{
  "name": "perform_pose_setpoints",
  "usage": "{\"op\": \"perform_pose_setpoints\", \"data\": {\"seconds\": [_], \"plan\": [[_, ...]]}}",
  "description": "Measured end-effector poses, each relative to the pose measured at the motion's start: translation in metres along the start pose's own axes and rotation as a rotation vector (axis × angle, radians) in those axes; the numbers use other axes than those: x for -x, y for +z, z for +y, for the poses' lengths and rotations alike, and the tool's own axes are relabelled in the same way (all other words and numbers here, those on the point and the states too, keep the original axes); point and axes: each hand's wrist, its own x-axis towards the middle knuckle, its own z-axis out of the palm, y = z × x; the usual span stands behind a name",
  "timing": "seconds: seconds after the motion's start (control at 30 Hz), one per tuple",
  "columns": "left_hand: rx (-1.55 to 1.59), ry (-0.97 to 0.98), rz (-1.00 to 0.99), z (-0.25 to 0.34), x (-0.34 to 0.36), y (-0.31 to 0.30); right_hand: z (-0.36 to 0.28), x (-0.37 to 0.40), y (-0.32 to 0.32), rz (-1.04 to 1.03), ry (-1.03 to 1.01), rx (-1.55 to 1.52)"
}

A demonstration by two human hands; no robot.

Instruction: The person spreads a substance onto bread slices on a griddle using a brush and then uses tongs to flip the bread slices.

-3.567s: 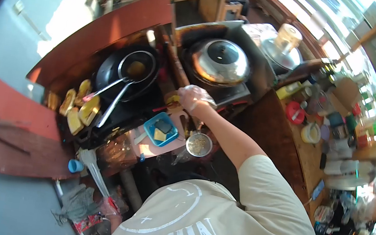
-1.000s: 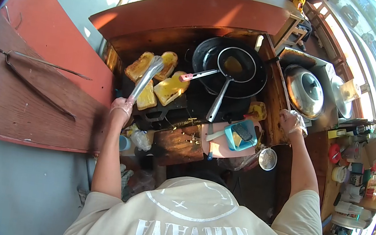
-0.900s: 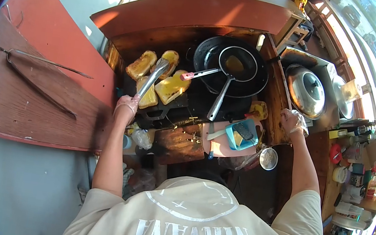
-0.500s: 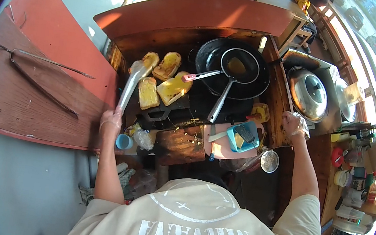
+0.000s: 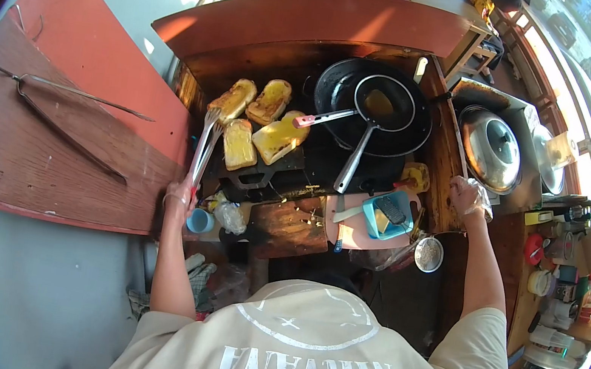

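My left hand [image 5: 179, 199], in a clear glove, is closed round the red-tipped handle end of metal tongs [image 5: 205, 146]. The tongs' tips are slightly apart at the lower edge of a browned bread slice [image 5: 234, 97]. Beside it on the dark griddle [image 5: 289, 176] lie a yellow-topped slice [image 5: 240, 147], a wider yellow slice [image 5: 281, 138] and a browned slice [image 5: 270, 101]. My right hand [image 5: 467, 197], also gloved, is closed at the right wooden edge of the stove box [image 5: 443, 161]; what it holds, if anything, is hidden.
A black wok [image 5: 337, 87] bears a small pan [image 5: 400, 116] and a pink-handled tool [image 5: 321, 117]. In front are a pink board [image 5: 354, 251], a blue tray [image 5: 380, 231], a blue cup [image 5: 198, 222] and a metal bowl [image 5: 428, 255]. A lidded pot [image 5: 487, 156] stands right.
The tongs have opened and drawn back from the upper left slice, whose whole top now shows. The whole scene has shifted slightly to the right in view.
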Motion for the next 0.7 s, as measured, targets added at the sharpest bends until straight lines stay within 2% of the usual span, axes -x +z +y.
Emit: {"op": "perform_pose_setpoints", "data": {"seconds": [0.17, 0.27, 0.33, 0.4, 0.5, 0.67, 0.7], "plan": [[-0.066, 0.023, -0.016, 0.018, -0.022, 0.013, 0.002, 0.000, 0.002, 0.002, -0.039, 0.045], [-0.099, 0.039, 0.067, -0.003, -0.031, 0.007, -0.005, 0.003, -0.007, 0.011, -0.047, 0.061], [-0.128, 0.110, 0.151, -0.036, -0.035, -0.004, -0.018, 0.004, -0.012, 0.015, -0.024, 0.081], [-0.004, 0.078, 0.201, -0.052, -0.024, -0.002, -0.025, 0.004, -0.021, -0.029, -0.045, 0.211], [0.033, 0.003, 0.018, -0.035, 0.010, -0.008, -0.020, 0.004, -0.016, 0.004, -0.063, 0.175], [0.054, 0.027, 0.199, -0.058, 0.018, -0.017, -0.029, 0.008, -0.027, -0.038, -0.011, 0.241], [-0.013, -0.049, 0.148, -0.052, 0.034, -0.022, -0.028, 0.008, -0.026, -0.044, -0.012, 0.239]]}}
